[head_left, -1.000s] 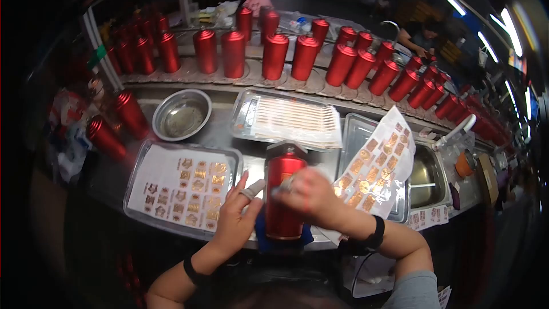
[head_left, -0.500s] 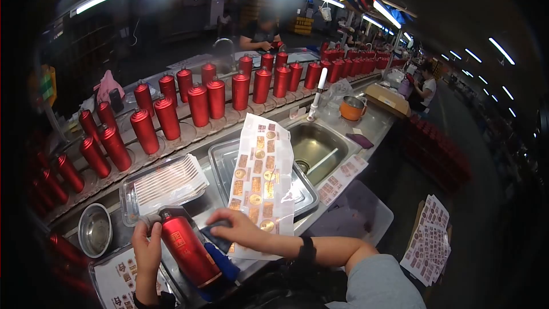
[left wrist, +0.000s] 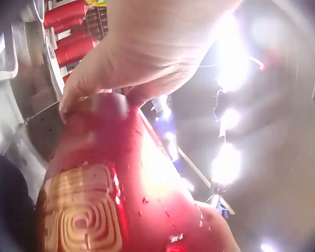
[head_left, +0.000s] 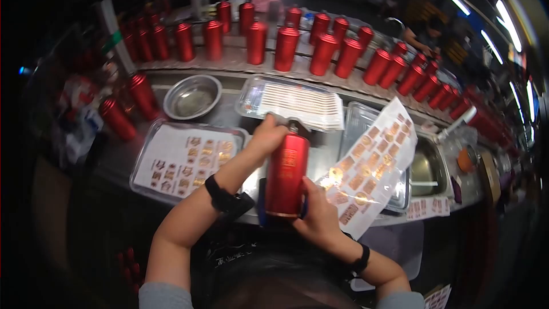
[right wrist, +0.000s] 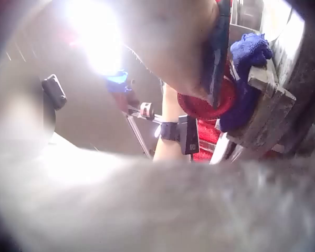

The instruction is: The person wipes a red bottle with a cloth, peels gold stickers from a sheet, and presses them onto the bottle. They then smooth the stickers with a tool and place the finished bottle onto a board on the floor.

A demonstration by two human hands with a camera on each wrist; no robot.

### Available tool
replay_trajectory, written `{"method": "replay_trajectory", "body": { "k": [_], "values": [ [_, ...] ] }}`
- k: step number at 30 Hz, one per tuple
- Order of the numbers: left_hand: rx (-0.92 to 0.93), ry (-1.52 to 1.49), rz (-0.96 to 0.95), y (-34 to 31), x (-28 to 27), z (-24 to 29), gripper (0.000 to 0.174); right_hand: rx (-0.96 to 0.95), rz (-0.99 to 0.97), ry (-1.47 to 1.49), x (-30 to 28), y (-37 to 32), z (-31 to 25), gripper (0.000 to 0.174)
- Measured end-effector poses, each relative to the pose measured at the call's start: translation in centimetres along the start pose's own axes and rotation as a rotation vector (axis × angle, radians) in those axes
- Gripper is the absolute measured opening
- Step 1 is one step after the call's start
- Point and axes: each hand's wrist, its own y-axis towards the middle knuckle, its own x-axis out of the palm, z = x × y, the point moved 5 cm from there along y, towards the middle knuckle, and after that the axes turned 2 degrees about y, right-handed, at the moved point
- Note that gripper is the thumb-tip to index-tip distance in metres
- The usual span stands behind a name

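Note:
A red bottle [head_left: 280,183] with a gold emblem [head_left: 289,160] on its front stands tilted before me. My left hand [head_left: 269,138] grips its neck from above; the left wrist view shows thumb and fingers round the neck and the raised gold pattern [left wrist: 84,220] close up. My right hand [head_left: 321,213] is at the bottle's lower right side, thumb pointing up along it. In the right wrist view that hand holds a thin dark blue flat piece [right wrist: 216,58] against the bottle, above its round red base [right wrist: 202,107]. A blue cloth [right wrist: 249,50] lies under the bottle.
Left stand a tray [head_left: 137,177] with a sheet of gold stickers and a metal bowl [head_left: 191,97]. Behind is a tray of striped sheets [head_left: 300,103]. A sticker sheet [head_left: 372,163] overlaps another tray at right, beside the sink [head_left: 426,166]. Several red bottles [head_left: 286,48] line the back.
My left hand has gone from beside the bottle to its neck. The right hand has left the bottle's front, swung out right, and come back to its lower side. The gold emblem has come into sight.

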Motion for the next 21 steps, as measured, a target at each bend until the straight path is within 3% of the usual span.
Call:
{"method": "replay_trajectory", "body": {
  "k": [3, 5, 7, 9, 11, 13, 16, 19, 20, 21],
  "values": [
    [-0.153, -0.171, -0.200, -3.6, -0.8, 1.8, 0.025, -0.100, 0.011, 0.000, -1.7, -2.1, -2.1, 0.092],
    [-0.044, -0.326, -0.320, -6.7, -3.4, 4.0, 0.034, -0.185, -0.022, 0.070, -2.0, -2.8, -2.8, 0.092],
    [0.086, -0.270, -0.367, -10.4, -7.2, 6.1, 0.031, -0.359, -0.035, 0.111, -2.0, -2.2, -4.3, 0.085],
    [0.158, -0.087, -0.283, -15.6, -11.8, 8.1, 0.031, -0.494, -0.075, 0.297, -0.3, -1.5, -5.8, 0.082],
    [0.116, 0.074, -0.178, -21.2, -15.9, 8.9, 0.030, -0.648, -0.110, 0.316, 1.2, -0.4, -8.9, 0.083],
    [0.169, 0.119, 0.045, -26.3, -19.7, 8.3, 0.031, -0.786, -0.176, 0.388, 3.7, 0.7, -11.9, 0.079],
    [0.099, 0.251, 0.320, -35.1, -23.2, 7.2, 0.032, -0.732, -0.496, 0.128, 7.5, 1.8, -16.6, 0.082],
    [-0.015, 0.612, 0.494, -41.8, -23.5, 2.8, 0.036, -0.609, -0.692, 0.112, 9.8, 2.2, -17.4, 0.084],
    [0.051, 0.751, 0.553, -43.4, -23.0, 0.4, 0.038, -0.488, -0.743, 0.163, 10.2, 2.1, -16.7, 0.083],
    [0.107, 0.891, 0.610, -44.8, -22.2, -2.8, 0.040, -0.536, -0.682, 0.184, 10.3, 2.2, -15.9, 0.080]
  ]
}}
